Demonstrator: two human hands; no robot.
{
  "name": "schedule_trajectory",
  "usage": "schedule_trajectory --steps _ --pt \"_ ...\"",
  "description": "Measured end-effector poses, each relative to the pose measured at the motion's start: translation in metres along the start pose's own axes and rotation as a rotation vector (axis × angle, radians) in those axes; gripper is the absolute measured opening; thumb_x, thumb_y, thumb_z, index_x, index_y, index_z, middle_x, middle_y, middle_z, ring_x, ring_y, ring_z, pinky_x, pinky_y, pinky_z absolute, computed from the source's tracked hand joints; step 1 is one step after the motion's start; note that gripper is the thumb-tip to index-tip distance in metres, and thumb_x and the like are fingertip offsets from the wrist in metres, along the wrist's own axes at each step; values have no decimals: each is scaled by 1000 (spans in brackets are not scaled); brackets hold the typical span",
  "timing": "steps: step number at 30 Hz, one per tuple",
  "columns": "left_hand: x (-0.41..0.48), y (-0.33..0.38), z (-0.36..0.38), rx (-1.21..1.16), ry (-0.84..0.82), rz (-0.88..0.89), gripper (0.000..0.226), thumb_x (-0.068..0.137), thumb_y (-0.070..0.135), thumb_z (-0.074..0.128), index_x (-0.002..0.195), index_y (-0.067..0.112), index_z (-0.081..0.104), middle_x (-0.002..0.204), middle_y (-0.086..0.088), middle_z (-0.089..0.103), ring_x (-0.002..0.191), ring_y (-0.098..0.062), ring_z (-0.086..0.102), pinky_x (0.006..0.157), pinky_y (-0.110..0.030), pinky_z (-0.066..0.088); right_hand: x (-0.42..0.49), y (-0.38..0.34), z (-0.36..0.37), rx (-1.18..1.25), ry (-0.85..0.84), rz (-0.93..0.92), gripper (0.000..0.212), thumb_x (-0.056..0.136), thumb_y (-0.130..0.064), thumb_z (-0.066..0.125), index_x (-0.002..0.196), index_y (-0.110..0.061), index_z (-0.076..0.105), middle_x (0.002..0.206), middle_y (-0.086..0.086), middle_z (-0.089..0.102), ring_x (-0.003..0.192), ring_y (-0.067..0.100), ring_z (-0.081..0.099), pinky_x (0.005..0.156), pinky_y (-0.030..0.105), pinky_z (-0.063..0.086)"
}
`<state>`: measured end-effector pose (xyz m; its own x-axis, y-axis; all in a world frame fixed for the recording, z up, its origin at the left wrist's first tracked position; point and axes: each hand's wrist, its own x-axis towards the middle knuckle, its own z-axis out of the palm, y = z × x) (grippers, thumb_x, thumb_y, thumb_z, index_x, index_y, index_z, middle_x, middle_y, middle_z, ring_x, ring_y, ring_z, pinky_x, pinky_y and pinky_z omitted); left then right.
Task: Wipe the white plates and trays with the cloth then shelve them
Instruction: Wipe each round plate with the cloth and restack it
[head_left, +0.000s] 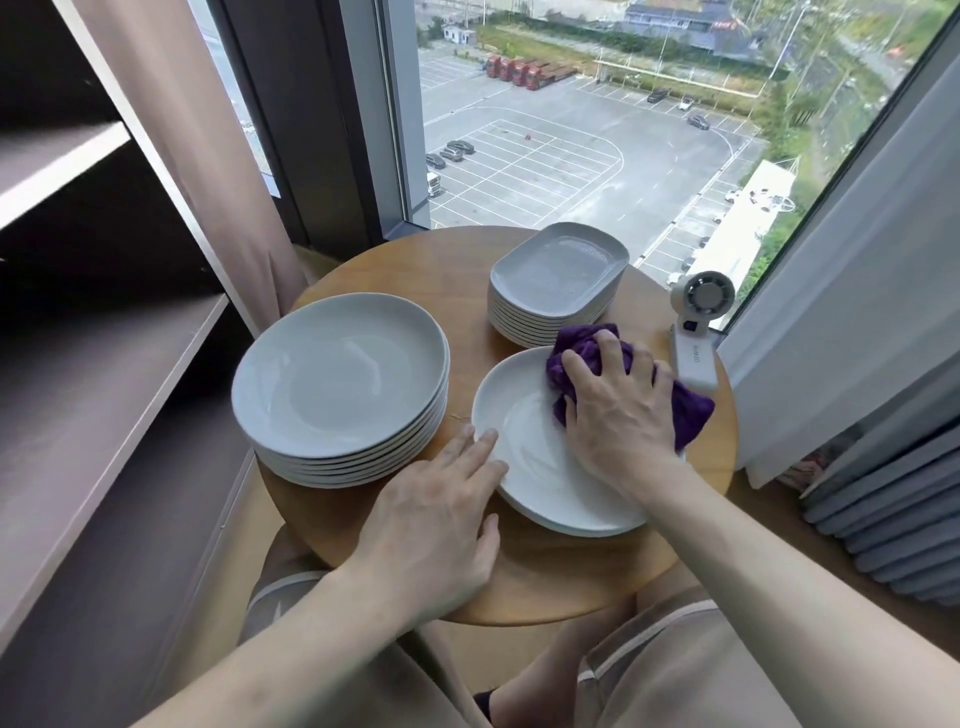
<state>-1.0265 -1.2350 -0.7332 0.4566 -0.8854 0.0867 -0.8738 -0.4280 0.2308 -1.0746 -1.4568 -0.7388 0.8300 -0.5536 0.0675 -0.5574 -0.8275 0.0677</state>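
A single white plate (524, 415) lies on the round wooden table (415, 270), front right. My right hand (618, 410) presses a purple cloth (688, 415) onto the plate's right side, fingers spread over the cloth. At the plate's left rim rests my left hand (441, 514), its straight fingers touching the edge. A stack of several round white plates (340, 374) stands to the left. At the back sits a stack of several oblong white trays (558, 275).
Dark shelves (104, 364) run along the left, beside a beige curtain (208, 156). A small white fan (698, 327) stands at the table's right edge. A large window is behind the table, with a grey curtain at the right.
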Motion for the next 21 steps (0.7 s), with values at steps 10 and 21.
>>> schedule_trajectory --steps 10,21 --pt "2 2 -1 6 -25 -14 47 90 37 54 137 27 53 163 3 36 153 -15 27 110 -33 43 -36 37 -23 -33 -195 13 48 84 -49 52 129 -35 44 147 4 37 133 39 34 110 56 30" --pt "-2 -1 3 -72 -5 2 73 94 42 49 160 28 22 169 6 17 156 -10 10 120 -27 28 -69 16 -54 472 -468 -137 86 71 -45 42 156 -44 24 162 -9 23 142 25 32 118 39 29"
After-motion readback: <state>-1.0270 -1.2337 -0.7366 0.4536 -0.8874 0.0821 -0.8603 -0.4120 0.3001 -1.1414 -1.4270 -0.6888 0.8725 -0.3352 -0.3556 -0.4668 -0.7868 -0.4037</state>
